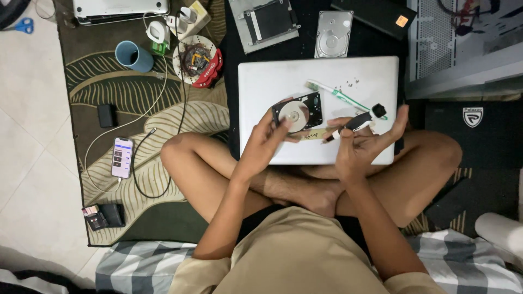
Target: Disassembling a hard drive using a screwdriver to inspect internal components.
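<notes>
I sit cross-legged with a closed white laptop (327, 76) resting on my legs. An opened small hard drive (298, 111), black with a shiny platter, lies on its lid. My left hand (264, 144) grips the drive's left and near edge, thumb by the platter. My right hand (362, 144) holds a black-and-white screwdriver (357, 122), tip pointing left toward a tan strip beside the drive. A green-and-white pen-like tool (340, 97) and tiny screws (348, 83) lie on the lid.
On the patterned mat (136, 185) to my left are a blue mug (133, 56), a phone (122, 157) on a cable, a round plate of parts (196, 59) and a small black box (107, 115). A larger silver hard drive (333, 34) and bracket (264, 23) lie beyond the laptop.
</notes>
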